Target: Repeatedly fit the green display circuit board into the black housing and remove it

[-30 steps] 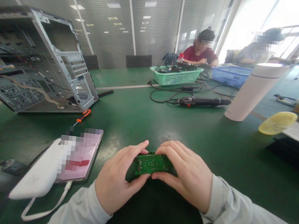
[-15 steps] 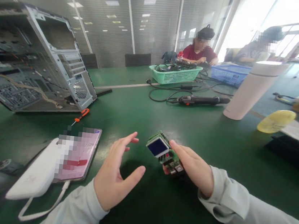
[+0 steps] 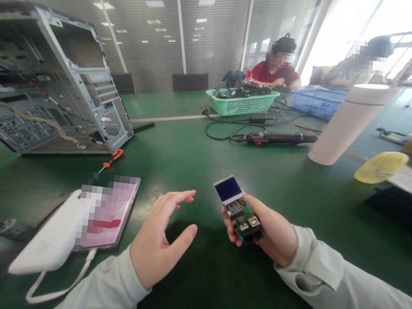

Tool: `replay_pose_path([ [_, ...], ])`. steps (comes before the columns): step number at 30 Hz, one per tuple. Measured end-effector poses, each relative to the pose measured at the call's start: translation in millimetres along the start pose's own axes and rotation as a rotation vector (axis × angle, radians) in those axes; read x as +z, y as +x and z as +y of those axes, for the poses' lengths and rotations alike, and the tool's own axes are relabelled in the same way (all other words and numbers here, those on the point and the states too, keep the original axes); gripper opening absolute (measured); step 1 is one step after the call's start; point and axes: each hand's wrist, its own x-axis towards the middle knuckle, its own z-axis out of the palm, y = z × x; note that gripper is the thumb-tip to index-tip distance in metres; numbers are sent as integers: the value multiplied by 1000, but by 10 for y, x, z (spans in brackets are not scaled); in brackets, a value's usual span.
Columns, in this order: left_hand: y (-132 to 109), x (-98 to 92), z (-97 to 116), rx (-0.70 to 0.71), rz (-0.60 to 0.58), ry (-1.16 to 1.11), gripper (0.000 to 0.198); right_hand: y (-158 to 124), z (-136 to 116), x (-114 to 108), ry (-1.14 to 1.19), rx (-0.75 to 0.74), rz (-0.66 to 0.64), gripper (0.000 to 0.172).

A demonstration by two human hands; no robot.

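My right hand [image 3: 272,228] is closed around a small green circuit board with a display [image 3: 240,209], its fingers under the left edge. The board is tilted up, with its dark screen at the far end and its electronic parts facing me. To the left, my left hand [image 3: 162,234] hovers over the table with thumb and fingers apart, holding nothing. A pink phone [image 3: 119,214] lies nearest to that hand, and a white power bank [image 3: 55,236] with a white cable rests against it.
An open computer case [image 3: 85,94] stands at the left, near an orange-handled screwdriver [image 3: 112,158]. Farther back are a black electric screwdriver [image 3: 275,139] with its cord, a green basket [image 3: 242,104] and a blue basket [image 3: 315,103]. A pale tumbler [image 3: 344,126] stands at right. Two people sit beyond.
My right hand has turned the circuit board, so its screen and parts now face me more fully. The left hand has shifted only slightly and stays spread.
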Motion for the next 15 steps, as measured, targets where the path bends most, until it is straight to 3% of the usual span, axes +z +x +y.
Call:
replay_pose_path([
  [4, 0, -2, -33, 23, -21, 31, 41, 4, 74, -33, -344, -308, 29, 52],
  [6, -2, 0, -61, 48, -34, 58, 42, -5, 110, -73, -623, -514, 130, 50],
  [10, -5, 8, -105, 64, -8, 89, 40, -117, 64, -256, -1091, -754, 504, 44],
  [13, -6, 14, -115, 60, 1, 88, 39, -326, -111, -600, -1242, -790, 806, 66],
  [15, -6, 16, -118, 59, 2, 88, 38, -529, -248, -984, -1329, -710, 1042, 84],
])
